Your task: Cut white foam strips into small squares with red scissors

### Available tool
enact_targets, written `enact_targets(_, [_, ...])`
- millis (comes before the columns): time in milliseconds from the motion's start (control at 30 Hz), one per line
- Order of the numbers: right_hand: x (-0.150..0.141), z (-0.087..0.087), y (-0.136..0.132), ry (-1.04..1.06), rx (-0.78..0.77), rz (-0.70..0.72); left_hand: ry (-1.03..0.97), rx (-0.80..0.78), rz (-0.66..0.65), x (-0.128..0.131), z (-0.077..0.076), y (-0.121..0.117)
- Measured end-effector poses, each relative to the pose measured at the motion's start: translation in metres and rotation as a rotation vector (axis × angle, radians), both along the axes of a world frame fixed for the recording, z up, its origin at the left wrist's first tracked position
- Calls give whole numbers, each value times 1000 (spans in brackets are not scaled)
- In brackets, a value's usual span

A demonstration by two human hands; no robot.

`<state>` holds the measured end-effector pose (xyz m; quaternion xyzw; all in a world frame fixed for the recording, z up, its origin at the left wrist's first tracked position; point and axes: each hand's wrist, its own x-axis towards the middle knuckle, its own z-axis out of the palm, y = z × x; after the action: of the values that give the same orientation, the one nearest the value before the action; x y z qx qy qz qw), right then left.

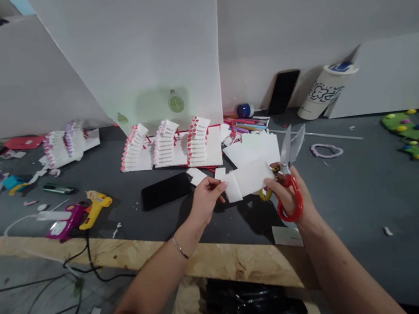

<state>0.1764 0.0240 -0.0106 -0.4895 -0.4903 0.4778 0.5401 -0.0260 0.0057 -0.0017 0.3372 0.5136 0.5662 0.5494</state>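
My left hand (208, 200) pinches a small white paper piece (233, 189) between thumb and fingers. That piece lies against the left end of a larger sheet of white paper (252, 177); I cannot tell whether the two are joined. The right edge of the sheet is held by my right hand (297, 197). Scissors with red handles (299, 204) also hang in my right hand, blades apart and pointing up and away from the paper. Beyond my hands, more white paper (264, 144) lies on the dark table.
A black phone (165, 191) lies left of my hands, with glue guns (95, 208) further left. Fan-shaped white pieces with red tips (196, 140) stand behind. Pens (247, 123), a tilted paper cup (325, 91) and a lilac ring (326, 150) are toward the right.
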Motion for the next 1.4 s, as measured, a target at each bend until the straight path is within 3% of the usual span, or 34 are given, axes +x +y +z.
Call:
enact_targets(367, [-3,2,-2,34,-10,10,-45,-12,24,3,4,-3])
enact_targets(700, [3,-9,0,56,-29,-15,26,34,-26,5,8,-7])
enact_targets(1000, [-16,-10,-7,248,-82,37,-51,69,34,6,12,-8])
enact_targets(1300, [-20,-3,-10,307,-15,-141,-162,53,102,5,12,-6])
enact_targets(1400, [-22,-4,-13,306,-16,-108,-196,45,108,6,12,-5])
